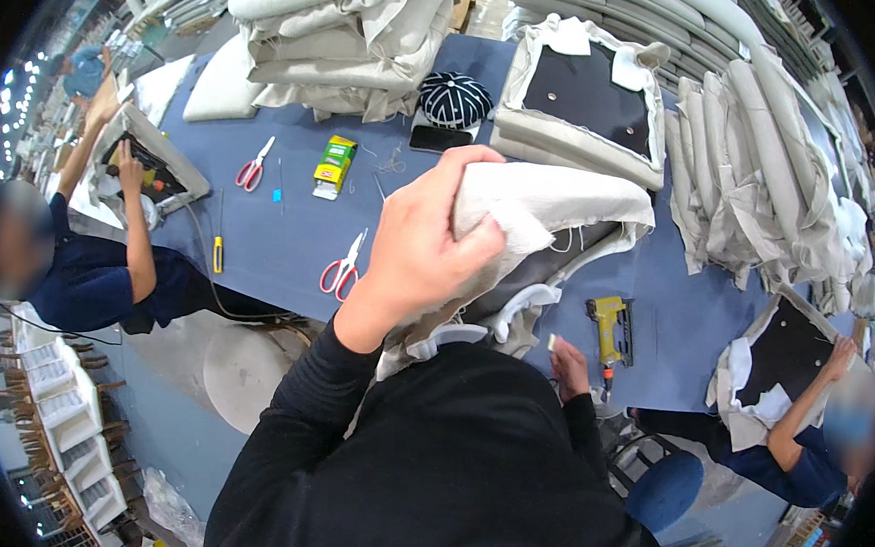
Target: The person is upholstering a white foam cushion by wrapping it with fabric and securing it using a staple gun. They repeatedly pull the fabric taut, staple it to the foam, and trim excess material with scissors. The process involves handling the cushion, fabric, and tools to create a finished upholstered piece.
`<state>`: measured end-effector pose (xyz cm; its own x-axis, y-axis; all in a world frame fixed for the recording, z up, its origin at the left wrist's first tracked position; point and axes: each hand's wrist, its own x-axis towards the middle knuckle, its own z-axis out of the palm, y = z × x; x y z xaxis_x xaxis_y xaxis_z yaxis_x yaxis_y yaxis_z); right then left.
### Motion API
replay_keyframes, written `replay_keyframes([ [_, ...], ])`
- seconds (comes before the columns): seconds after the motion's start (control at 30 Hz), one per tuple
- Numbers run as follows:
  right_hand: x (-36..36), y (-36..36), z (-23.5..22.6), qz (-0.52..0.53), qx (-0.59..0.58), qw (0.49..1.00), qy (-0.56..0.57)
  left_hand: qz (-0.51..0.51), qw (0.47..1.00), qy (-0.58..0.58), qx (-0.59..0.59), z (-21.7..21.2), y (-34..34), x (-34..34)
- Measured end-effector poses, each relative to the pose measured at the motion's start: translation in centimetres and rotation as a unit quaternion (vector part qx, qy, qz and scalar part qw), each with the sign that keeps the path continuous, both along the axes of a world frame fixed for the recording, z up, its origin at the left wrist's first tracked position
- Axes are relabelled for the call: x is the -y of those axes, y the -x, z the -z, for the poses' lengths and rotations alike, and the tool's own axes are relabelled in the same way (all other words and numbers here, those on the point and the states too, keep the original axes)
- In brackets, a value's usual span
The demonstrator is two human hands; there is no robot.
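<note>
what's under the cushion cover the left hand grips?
Under the beige cushion cover, gripped by the left hand: dark inner panel, blue table. The right hand is lower; the rest is covered.

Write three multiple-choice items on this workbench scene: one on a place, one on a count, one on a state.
1. Where does the yellow staple gun lie?
A. On the blue table top, right of the beige fabric-covered cushion panel
B. On the stack of beige cushions at the far edge
C. In the left hand

2. How many pairs of red-handled scissors lie on the blue table top?
A. One
B. Two
C. Four

3. What is the left hand doing?
A. Lying flat on the table
B. Gripping a fold of beige fabric on the cushion panel
C. Holding scissors

Answers: 1 A, the gun rests on the blue top beside the panel, near the right hand. 2 B, one pair lies far left, another near the left wrist. 3 B, the fingers close over the fabric.
</note>
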<state>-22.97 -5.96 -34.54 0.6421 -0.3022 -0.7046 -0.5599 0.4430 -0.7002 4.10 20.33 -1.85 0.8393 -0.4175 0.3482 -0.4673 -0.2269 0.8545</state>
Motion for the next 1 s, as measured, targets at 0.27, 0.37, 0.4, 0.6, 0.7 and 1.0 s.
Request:
replay_keyframes([
  [0.27, 6.4, 1.0, 4.4, 0.132, 0.091, 0.987, 0.0, -0.069, 0.997, 0.035, 0.005, 0.7, 1.6, -0.9],
  [0.37, 10.7, -2.8, 5.0, 0.194, 0.056, 0.976, 0.08, -0.077, 0.997, 0.022, -0.002, 0.9, 2.1, -0.2],
  [0.4, 12.5, -3.5, 5.1, 0.203, 0.062, 0.974, 0.078, -0.086, 0.996, 0.019, -0.003, 0.8, 2.0, 0.3],
  [0.6, 14.5, -7.1, 4.2, 0.12, 0.085, 0.969, 0.2, -0.114, 0.992, -0.045, -0.01, -1.1, 3.3, 1.3],
  [0.7, 13.8, -1.5, 11.4, 0.05, 0.115, 0.888, 0.442, -0.063, 0.997, -0.037, 0.025, -0.6, 2.0, 2.5],
  [1.0, 12.3, -1.9, 5.9, -0.106, -0.173, 0.85, 0.486, -0.032, 0.995, -0.068, 0.06, -1.0, 1.9, 3.1],
])
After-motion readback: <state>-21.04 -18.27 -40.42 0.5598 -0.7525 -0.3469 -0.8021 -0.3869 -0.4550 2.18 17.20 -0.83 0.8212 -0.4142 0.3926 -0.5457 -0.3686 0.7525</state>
